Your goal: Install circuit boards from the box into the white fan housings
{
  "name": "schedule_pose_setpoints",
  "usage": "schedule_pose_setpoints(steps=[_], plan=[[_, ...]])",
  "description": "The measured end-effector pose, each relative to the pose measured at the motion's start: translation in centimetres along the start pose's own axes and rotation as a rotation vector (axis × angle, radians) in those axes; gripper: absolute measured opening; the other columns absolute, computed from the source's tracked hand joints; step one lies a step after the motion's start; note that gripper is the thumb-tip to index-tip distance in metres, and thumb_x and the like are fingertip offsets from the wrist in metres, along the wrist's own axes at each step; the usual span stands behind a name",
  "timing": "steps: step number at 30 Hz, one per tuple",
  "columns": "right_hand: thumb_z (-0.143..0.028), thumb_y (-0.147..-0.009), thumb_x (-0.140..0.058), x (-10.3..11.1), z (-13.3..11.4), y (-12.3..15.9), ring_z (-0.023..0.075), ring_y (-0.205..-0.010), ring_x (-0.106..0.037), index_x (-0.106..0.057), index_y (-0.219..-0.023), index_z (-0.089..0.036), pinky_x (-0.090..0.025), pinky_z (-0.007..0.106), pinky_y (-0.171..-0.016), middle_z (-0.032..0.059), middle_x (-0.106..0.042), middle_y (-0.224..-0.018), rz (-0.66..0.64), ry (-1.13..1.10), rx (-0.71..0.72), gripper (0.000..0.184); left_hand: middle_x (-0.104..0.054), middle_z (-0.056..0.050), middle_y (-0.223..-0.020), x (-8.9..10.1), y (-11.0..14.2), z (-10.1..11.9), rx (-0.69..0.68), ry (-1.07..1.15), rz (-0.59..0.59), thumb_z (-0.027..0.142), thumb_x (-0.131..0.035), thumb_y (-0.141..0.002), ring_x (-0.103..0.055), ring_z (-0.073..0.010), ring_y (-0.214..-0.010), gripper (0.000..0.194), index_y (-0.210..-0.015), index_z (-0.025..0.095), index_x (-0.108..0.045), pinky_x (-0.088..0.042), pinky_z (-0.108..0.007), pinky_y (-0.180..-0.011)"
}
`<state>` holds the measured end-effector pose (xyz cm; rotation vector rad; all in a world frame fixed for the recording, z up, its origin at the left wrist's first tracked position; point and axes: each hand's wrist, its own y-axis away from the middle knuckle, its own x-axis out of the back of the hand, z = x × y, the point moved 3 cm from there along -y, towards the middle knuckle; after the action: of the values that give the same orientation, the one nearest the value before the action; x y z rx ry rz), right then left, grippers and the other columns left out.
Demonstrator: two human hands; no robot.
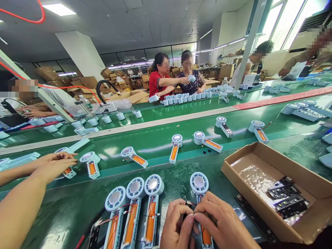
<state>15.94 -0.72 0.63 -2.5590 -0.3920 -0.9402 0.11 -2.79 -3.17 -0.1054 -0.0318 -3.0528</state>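
My left hand (176, 226) is closed around a small black circuit board (188, 203), of which only the top end shows. Its fingertips meet those of my right hand (223, 221), pinched on something too small to make out. Below both hands lies a light-blue device (199, 182) with a round slotted head and an orange battery (206, 238) in its handle, partly hidden by my fingers. To the left, three similar devices (135, 186) lie side by side, with batteries and thin wires exposed.
An open cardboard box (241, 173) holding several black circuit boards (285, 193) stands at right, a dark strip (255, 218) beside it. Devices dot the green conveyor belt (155, 145) ahead. At left, a co-worker's hands (55, 162) work on one device. More people sit across the belt.
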Motion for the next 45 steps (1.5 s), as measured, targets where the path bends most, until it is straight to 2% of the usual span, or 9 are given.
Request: schedule_pose_setpoints(steps=[4,8,13,17,20,26,33,40,45], plan=[[-0.012,-0.092,-0.059,0.1,0.2,0.0,0.0142,-0.071,-0.065,-0.062,-0.073,-0.021,-0.047,0.022,-0.061,-0.0013,-0.062,-0.077,-0.043,0.052,-0.014,0.022,-0.069,-0.011,-0.093,0.2,0.0,0.5,-0.092,-0.126,0.034,0.063,-0.068,-0.082,-0.065,-0.0303,-0.107,0.043,-0.076,0.022,-0.077,-0.058,-0.036,-0.091],[-0.011,-0.092,-0.057,0.2,0.3,0.0,0.0138,-0.071,-0.064,-0.061,-0.075,-0.021,-0.047,0.022,-0.062,-0.0011,-0.061,-0.077,0.002,0.017,0.007,0.02,-0.067,-0.009,-0.107,-0.4,0.2,-0.3,0.013,0.024,0.005,0.058,-0.07,-0.083,-0.068,-0.018,-0.073,0.037,-0.081,0.021,-0.074,-0.06,-0.03,-0.069],[-0.014,-0.099,-0.046,-0.1,0.0,-0.1,0.0141,-0.065,-0.058,-0.063,-0.083,-0.019,-0.046,0.024,-0.06,0.0019,-0.057,-0.076,0.202,0.091,0.12,0.023,-0.066,0.0,-0.071,-1.0,0.7,-2.1,0.187,0.194,-0.021,0.058,-0.068,-0.086,-0.061,-0.0141,-0.055,0.053,-0.126,0.024,-0.059,-0.055,-0.026,-0.059],[-0.012,-0.101,-0.038,-0.7,-0.2,-0.3,0.0161,-0.065,-0.056,-0.064,-0.085,-0.017,-0.045,0.028,-0.059,0.0048,-0.056,-0.077,0.157,0.236,0.197,0.031,-0.075,-0.01,-0.11,-0.5,0.7,-1.9,-0.008,-0.047,0.069,0.05,-0.064,-0.09,-0.072,-0.0255,-0.091,0.047,-0.129,0.024,-0.066,-0.058,-0.036,-0.088],[-0.011,-0.102,-0.035,-1.0,0.0,-0.3,0.0163,-0.066,-0.054,-0.062,-0.082,-0.017,-0.044,0.028,-0.059,0.0052,-0.056,-0.078,0.1,0.291,0.222,0.035,-0.072,-0.01,-0.125,-0.5,0.8,-1.4,-0.191,-0.25,0.132,0.035,-0.059,-0.093,-0.067,-0.0276,-0.116,0.035,-0.125,0.024,-0.071,-0.051,-0.038,-0.104],[-0.008,-0.1,-0.039,-1.5,0.6,-0.3,0.0193,-0.073,-0.054,-0.056,-0.075,-0.018,-0.041,0.031,-0.061,0.005,-0.058,-0.08,0.019,0.407,0.276,0.032,-0.069,-0.01,-0.128,-1.2,1.1,-0.7,-0.323,-0.355,0.133,0.018,-0.053,-0.094,-0.065,-0.0251,-0.12,0.041,-0.133,0.026,-0.066,-0.052,-0.035,-0.104],[-0.013,-0.104,-0.036,-0.7,0.0,-0.7,0.0171,-0.068,-0.053,-0.056,-0.076,-0.019,-0.04,0.029,-0.058,0.0041,-0.057,-0.077,0.077,0.305,0.261,0.035,-0.069,-0.01,-0.127,-1.6,1.5,-0.4,-0.333,-0.301,0.135,0.018,-0.052,-0.096,-0.066,-0.0248,-0.118,0.043,-0.136,0.026,-0.064,-0.053,-0.033,-0.101],[-0.018,-0.106,-0.035,0.1,-0.7,-1.4,0.0154,-0.063,-0.057,-0.061,-0.078,-0.02,-0.045,0.027,-0.057,0.0034,-0.058,-0.074,0.081,0.232,0.224,0.038,-0.071,-0.012,-0.123,-1.3,1.1,0.2,-0.235,-0.198,0.073,0.026,-0.054,-0.094,-0.067,-0.0267,-0.112,0.04,-0.13,0.022,-0.069,-0.053,-0.036,-0.099],[-0.023,-0.104,-0.046,3.3,0.8,0.0,0.0167,-0.085,-0.067,-0.066,-0.102,-0.024,-0.054,0.026,-0.076,0.004,-0.067,-0.094,0.141,-0.002,0.061,0.02,-0.074,-0.006,-0.106,-0.5,0.1,0.2,0.075,-0.039,0.068,0.033,-0.057,-0.09,-0.066,-0.0161,-0.072,0.042,-0.13,0.022,-0.067,-0.053,-0.029,-0.08]])
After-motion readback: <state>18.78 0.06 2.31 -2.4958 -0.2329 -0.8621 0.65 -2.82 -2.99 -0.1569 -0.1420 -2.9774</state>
